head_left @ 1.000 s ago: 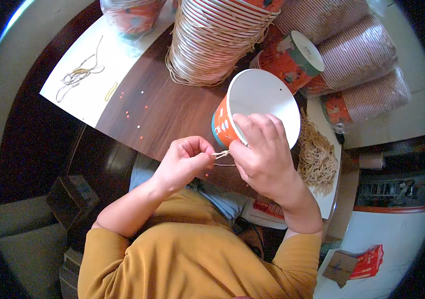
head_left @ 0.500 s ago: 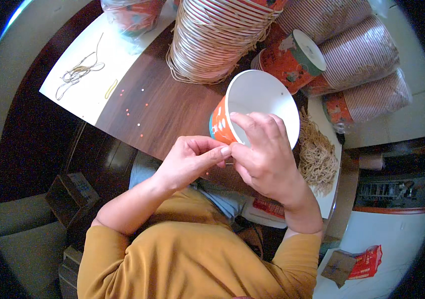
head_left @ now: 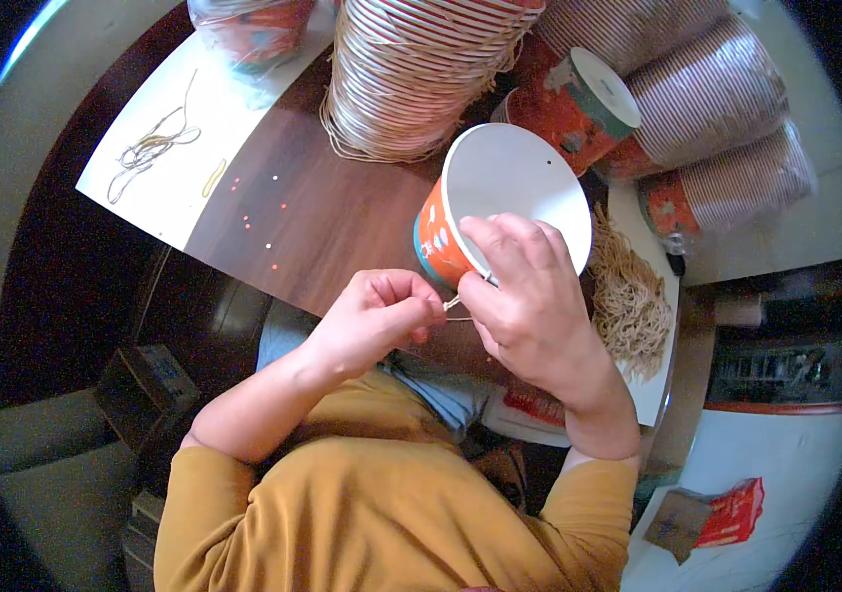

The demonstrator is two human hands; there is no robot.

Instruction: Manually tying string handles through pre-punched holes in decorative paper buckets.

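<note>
Head view: a paper bucket [head_left: 520, 178] with a white inside and an orange and teal wall sits right of centre in the frame, tipped so that its mouth faces up and toward the person. The right hand [head_left: 532, 311] straddles its near rim, fingers curled over the inside and thumb outside, closed on the wall; how hard it presses cannot be told. Just left of it, the left hand [head_left: 374, 314] has thumb and forefinger pinched together on a thin pale cord [head_left: 452, 304] that runs to the rim by the right thumb. A dark hole shows in the bucket's far wall. The step in hand looks like fixing the cord at the near rim, perhaps as a handle; the next move seems to call for a steady bucket and a pull on the cord to snug it, though any knot is hidden. Farther out, a heap of cords [head_left: 630, 301] lies right of the bucket, a tall stack of buckets [head_left: 421, 79] fills the upper middle, and loose string [head_left: 156, 153] lies upper left on the table [head_left: 327, 237].
</note>
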